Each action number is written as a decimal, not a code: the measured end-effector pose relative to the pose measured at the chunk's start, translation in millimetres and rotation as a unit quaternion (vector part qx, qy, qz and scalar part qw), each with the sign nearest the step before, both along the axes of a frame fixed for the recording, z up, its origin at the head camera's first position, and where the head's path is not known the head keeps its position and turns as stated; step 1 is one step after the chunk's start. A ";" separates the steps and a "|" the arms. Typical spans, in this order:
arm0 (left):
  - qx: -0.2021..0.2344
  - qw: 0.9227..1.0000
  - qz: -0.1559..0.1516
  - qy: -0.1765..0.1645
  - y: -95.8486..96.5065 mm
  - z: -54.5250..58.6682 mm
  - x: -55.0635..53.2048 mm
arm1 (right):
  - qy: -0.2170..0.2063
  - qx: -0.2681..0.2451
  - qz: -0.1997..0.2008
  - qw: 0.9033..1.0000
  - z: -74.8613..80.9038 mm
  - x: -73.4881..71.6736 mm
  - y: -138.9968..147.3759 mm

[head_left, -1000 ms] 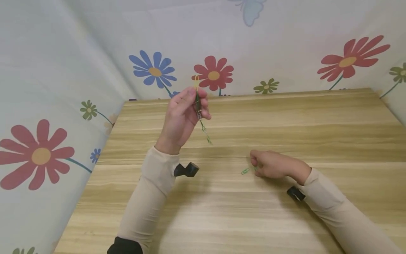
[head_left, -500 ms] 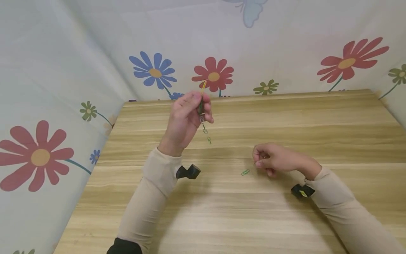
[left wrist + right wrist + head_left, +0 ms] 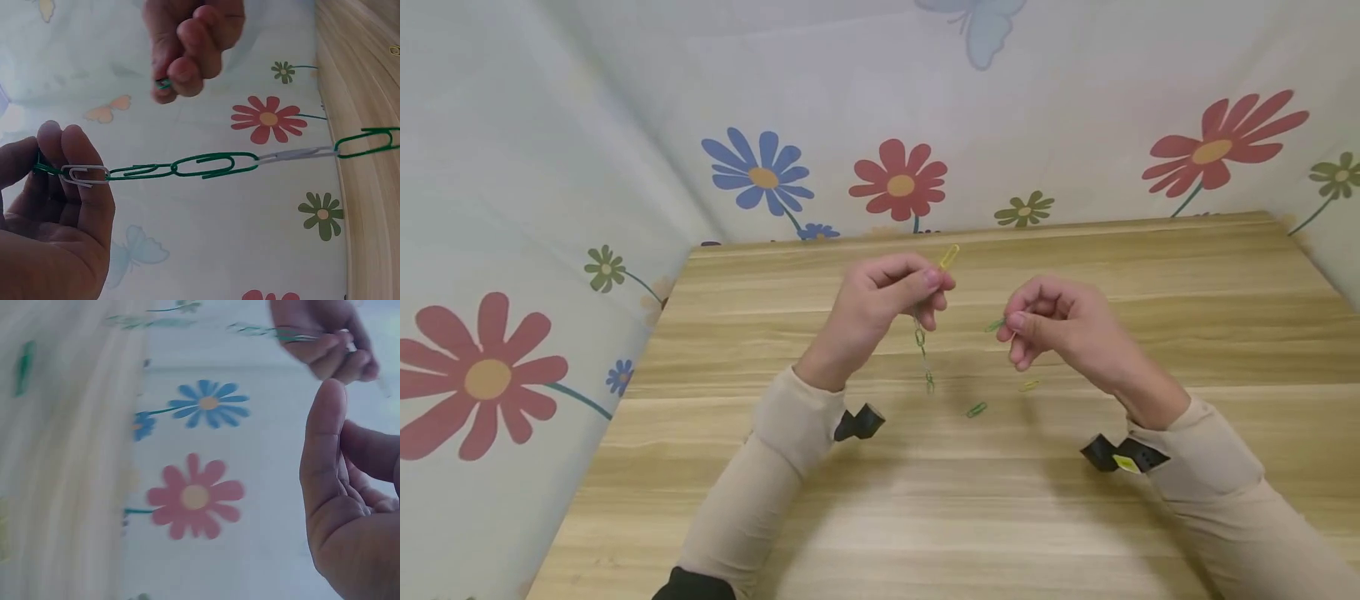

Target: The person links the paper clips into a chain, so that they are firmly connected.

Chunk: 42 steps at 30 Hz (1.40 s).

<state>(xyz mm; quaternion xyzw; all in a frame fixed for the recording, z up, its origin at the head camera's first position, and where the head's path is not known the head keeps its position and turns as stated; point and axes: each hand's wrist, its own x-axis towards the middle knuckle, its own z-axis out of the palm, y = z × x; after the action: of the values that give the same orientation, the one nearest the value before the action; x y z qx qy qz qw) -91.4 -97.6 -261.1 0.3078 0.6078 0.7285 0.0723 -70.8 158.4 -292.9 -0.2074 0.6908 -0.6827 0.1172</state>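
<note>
Paper-clip chain (image 3: 214,155), hanging from the left hand (image 3: 876,308) above the table (image 3: 925,525), beyond and to the left of the loose green clip (image 3: 977,409). Likely very light; by judgement stiff within each wire link, slack at every joint, so apt to swing and twist. Probably smooth, a little slippery; not brittle, though perhaps prone to unhooking or bending if tugged sideways. Best taken by a single clip near the upper end, pinched flat across its long wires; over a joint, hold likely less sure.

Look: slim wire, rounded loops. In left wrist view, outward from the fingers: green, white, green, green, white, green, then out of view. Blurred in right wrist view. Upper yellow clip (image 3: 951,256) jutting above the same pinch, farther beyond the loose green clip; joint hidden by fingers, so cannot tell if linked.

Left hand: thumb and forefinger brought together on the chain's upper end, other fingers loosely bent. Right hand (image 3: 1071,329), beyond and right of the loose green clip: thumb and fingertip nipped on a pinched green clip (image 3: 994,326), other fingers bent, apart from the chain. Lower yellow clip (image 3: 1029,386) flat on the table, right of and slightly beyond the loose green clip.
</note>
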 end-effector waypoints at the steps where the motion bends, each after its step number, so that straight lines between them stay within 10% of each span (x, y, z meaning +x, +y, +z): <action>1: -0.014 1.000 0.000 0.008 1.0 -0.2 1.8 | 0.007 -0.011 -0.007 1.000 4.4 0.8 -2.3; 13: -0.131 0.988 0.022 0.082 7.7 1.5 12.1 | 0.075 -0.055 -0.064 0.994 43.1 3.8 -28.1; 29: -0.165 0.981 0.051 0.086 8.0 2.9 4.7 | 0.092 -0.047 -0.071 0.992 62.2 0.7 -38.1; 42: -0.110 0.993 -0.010 0.036 6.4 -6.1 -0.3 | 0.126 -0.043 -0.096 0.987 69.6 3.2 -40.8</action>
<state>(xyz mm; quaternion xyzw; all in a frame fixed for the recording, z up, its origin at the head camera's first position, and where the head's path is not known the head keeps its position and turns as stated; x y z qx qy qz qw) -91.7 -91.2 -267.3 0.3302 0.6830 0.6450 0.0914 -67.6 117.6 -223.3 -0.2291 0.6870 -0.6881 -0.0454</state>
